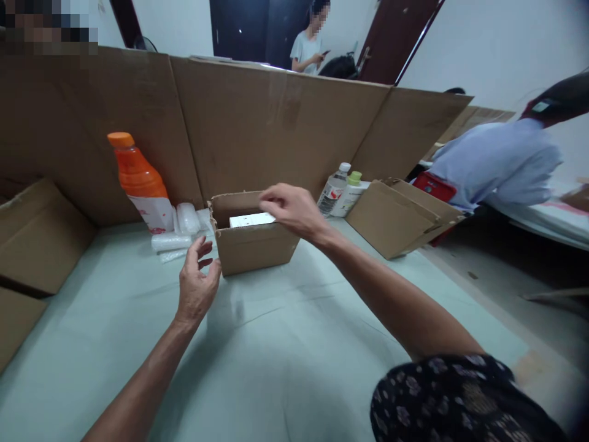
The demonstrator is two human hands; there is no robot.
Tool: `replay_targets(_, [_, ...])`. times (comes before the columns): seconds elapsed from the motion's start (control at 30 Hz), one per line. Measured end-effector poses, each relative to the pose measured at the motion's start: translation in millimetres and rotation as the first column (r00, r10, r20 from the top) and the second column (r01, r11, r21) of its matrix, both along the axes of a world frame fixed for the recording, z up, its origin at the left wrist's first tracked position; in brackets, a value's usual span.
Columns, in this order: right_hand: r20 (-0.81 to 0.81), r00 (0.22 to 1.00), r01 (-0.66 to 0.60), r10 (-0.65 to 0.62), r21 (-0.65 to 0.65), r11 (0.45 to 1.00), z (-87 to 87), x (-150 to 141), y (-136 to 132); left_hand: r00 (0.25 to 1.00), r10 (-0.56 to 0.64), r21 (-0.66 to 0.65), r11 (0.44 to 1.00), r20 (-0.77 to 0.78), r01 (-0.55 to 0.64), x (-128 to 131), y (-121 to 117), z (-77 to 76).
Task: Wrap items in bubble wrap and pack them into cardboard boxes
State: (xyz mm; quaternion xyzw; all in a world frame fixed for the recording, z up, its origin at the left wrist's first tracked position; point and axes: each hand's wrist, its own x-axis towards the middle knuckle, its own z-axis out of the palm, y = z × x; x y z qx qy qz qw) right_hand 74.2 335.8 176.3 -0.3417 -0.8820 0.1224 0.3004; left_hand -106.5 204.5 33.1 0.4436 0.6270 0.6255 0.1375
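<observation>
An open-topped cardboard box point(255, 250) stands upright in the middle of the table, its upper edges rough. Inside it a white item point(248, 220), like a small carton, shows just above the front edge. My right hand point(294, 209) is over the box's right end with its fingers curled together. Whether anything is between those fingers is hidden. Close to the box's left side, my left hand point(199, 279) has its thumb and fingers apart and holds nothing; whether the thumb touches the cardboard I cannot tell.
An orange drink bottle point(142, 184) and bubble-wrap rolls point(177, 236) stand left of the box. Behind are a clear bottle point(334, 190), a green-capped white bottle point(350, 197) and a tilted cardboard box point(391, 218). A cardboard screen point(285, 123) closes the back; more boxes point(41, 236) sit left.
</observation>
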Motion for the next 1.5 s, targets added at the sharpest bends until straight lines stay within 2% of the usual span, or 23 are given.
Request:
replay_targets(0.03, [-0.161, 0.986, 0.050, -0.047, 0.015, 0.999, -9.0, 27, 0, 1.000, 0.003, -0.022, 1.000, -0.010, -0.004, -3, -3, -2.6])
replay_targets(0.1, [-0.392, 0.898, 0.207, -0.199, -0.022, 0.978, -35.6, 74, 1, 1.000, -0.005, -0.054, 0.999, -0.022, 0.003, -8, -9, -8.9])
replay_targets(0.17, [-0.443, 0.840, 0.275, -0.312, -0.146, 0.950, -68.5, 102, 4, 0.999, -0.031, -0.070, 0.997, -0.022, 0.030, -10, -11, -14.5])
replay_targets(0.23, [-0.410, 0.851, 0.220, -0.328, -0.289, 0.932, -98.9, 104, 8, 0.998, -0.065, -0.076, 0.995, -0.011, 0.063, -9, -9, -16.8])
replay_targets(0.3, [-0.384, 0.888, 0.088, -0.254, -0.401, 0.912, -118.7, 86, 13, 0.994, -0.106, -0.068, 0.992, 0.022, 0.107, -6, -3, -14.4])
replay_targets(0.37, [-0.397, 0.898, -0.012, -0.188, -0.450, 0.893, -125.3, 64, 18, 0.989, -0.132, -0.053, 0.989, 0.066, 0.136, 0, 6, -8.1])
replay_targets(0.43, [-0.417, 0.890, -0.027, -0.183, -0.449, 0.893, -122.8, 56, 20, 0.984, -0.142, -0.038, 0.989, 0.108, 0.146, 11, 14, -1.0])
replay_targets(0.53, [-0.420, 0.877, 0.044, -0.235, -0.416, 0.908, -115.0, 82, 9, 0.974, -0.188, -0.001, 0.982, 0.129, 0.190, 39, 14, 4.9])
replay_targets(0.6, [-0.429, 0.860, 0.100, -0.277, -0.389, 0.916, -111.8, 112, -10, 0.963, -0.250, 0.023, 0.968, 0.102, 0.249, 59, -1, 4.1])
replay_targets(0.7, [-0.451, 0.842, 0.133, -0.298, -0.362, 0.923, -111.9, 135, -47, 0.960, -0.277, 0.002, 0.961, 0.037, 0.277, 76, -44, -2.8])
replay_targets(0.77, [-0.439, 0.863, 0.089, -0.249, -0.353, 0.931, -114.2, 124, -70, 0.980, -0.200, -0.027, 0.979, 0.017, 0.200, 72, -82, -9.5])
replay_targets(0.87, [-0.422, 0.901, -0.050, -0.103, -0.337, 0.940, -116.0, 82, -93, 1.000, 0.008, -0.046, 0.999, -0.001, -0.008, 56, -140, -20.6])
replay_targets(0.97, [-0.423, 0.905, -0.185, 0.036, -0.317, 0.930, -117.0, 47, -107, 0.985, 0.165, -0.089, 0.981, -0.055, -0.170, 46, -190, -36.0])
replay_targets(1.07, [-0.381, 0.918, -0.252, 0.113, -0.340, 0.906, -120.9, 37, -119, 0.963, 0.255, -0.135, 0.955, -0.092, -0.265, 50, -226, -53.4])
replay_targets(1.17, [-0.319, 0.940, -0.245, 0.125, -0.370, 0.896, -123.5, 35, -126, 0.963, 0.244, -0.145, 0.955, -0.114, -0.259, 56, -247, -61.6])
replay_targets(1.3, [-0.277, 0.944, -0.281, 0.177, -0.401, 0.872, -125.3, 15, -124, 0.964, 0.194, -0.121, 0.968, -0.181, -0.218, 50, -261, -58.4])
replay_targets(1.4, [-0.281, 0.928, -0.345, 0.243, -0.409, 0.845, -128.2, -23, -114, 0.947, 0.239, -0.097, 0.959, -0.214, -0.264, 33, -264, -56.5])
replay_targets(1.5, [-0.310, 0.886, -0.449, 0.344, -0.396, 0.801, -131.0, -83, -100, 0.929, 0.321, -0.082, 0.937, -0.185, -0.340, 6, -258, -53.8])
